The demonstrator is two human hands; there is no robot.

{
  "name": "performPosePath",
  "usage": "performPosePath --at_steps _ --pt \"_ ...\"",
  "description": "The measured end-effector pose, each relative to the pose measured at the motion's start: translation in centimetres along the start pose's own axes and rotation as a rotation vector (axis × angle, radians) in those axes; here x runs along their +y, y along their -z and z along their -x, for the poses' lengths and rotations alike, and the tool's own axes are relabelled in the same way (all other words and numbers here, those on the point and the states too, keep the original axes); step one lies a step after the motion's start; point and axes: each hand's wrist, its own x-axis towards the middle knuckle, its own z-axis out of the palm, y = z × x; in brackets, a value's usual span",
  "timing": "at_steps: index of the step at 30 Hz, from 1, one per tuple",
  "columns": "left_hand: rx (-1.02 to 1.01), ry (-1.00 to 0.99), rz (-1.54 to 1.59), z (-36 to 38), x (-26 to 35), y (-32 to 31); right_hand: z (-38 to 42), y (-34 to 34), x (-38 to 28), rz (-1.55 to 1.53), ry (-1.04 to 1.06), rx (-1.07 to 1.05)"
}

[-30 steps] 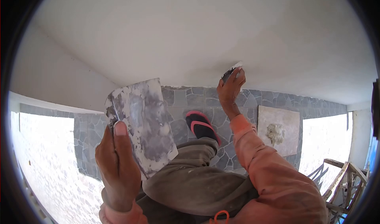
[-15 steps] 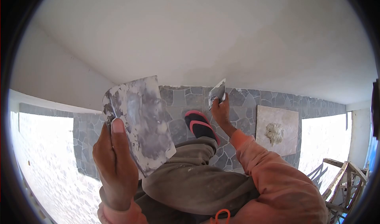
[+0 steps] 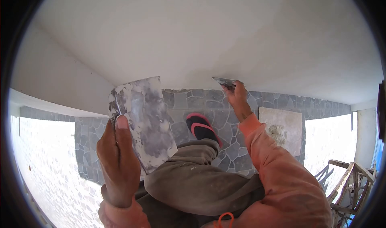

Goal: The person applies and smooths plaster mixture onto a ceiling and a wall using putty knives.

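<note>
A wide flat board smeared with grey and white plaster (image 3: 146,119) is gripped at its left edge by my left hand (image 3: 118,159), thumb lying on its face. My right hand (image 3: 238,95) is closed on a small putty knife (image 3: 224,81). Its blade lies nearly flat against the lower part of the white wall (image 3: 193,39), just above the stone floor. A darker, damp-looking patch spreads over the wall around and to the right of the blade. My fingers hide the knife's handle.
On the grey stone-patterned floor (image 3: 225,155) lies a square pale tile (image 3: 291,125) with a lump of plaster (image 3: 277,134) on it, partly behind my right sleeve. A wooden frame (image 3: 354,183) stands at the far right. My sandalled foot (image 3: 201,127) is near the wall.
My right hand has moved up and slightly right. The putty knife has turned from pointing upward to lying against the wall, pointing left. The plaster-smeared board has hardly moved.
</note>
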Motion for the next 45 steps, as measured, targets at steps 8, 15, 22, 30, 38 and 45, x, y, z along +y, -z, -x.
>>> performPosePath --at_steps 8,15,22,30,38,45 --pt "0.007 -0.033 -0.005 0.0 0.3 -0.3 5.1 0.0 -6.3 -0.074 0.147 -0.095" --pt "0.016 -0.02 0.007 0.1 0.4 -0.6 0.3 3.3 -4.0 -0.05 0.027 -0.061" --pt "0.017 -0.035 0.017 -0.1 0.3 -0.9 3.7 0.3 -4.7 0.202 0.183 -0.051" --pt "0.007 -0.026 0.002 -0.1 0.8 -1.2 0.4 2.5 -0.2 1.24 0.605 0.231" --pt "-0.014 -0.029 -0.022 -0.3 0.6 -1.5 0.3 -3.2 4.3 1.403 0.564 0.153" --pt "-0.012 -0.045 0.001 -0.2 0.8 -1.6 2.8 4.0 2.5 1.353 0.605 0.215"
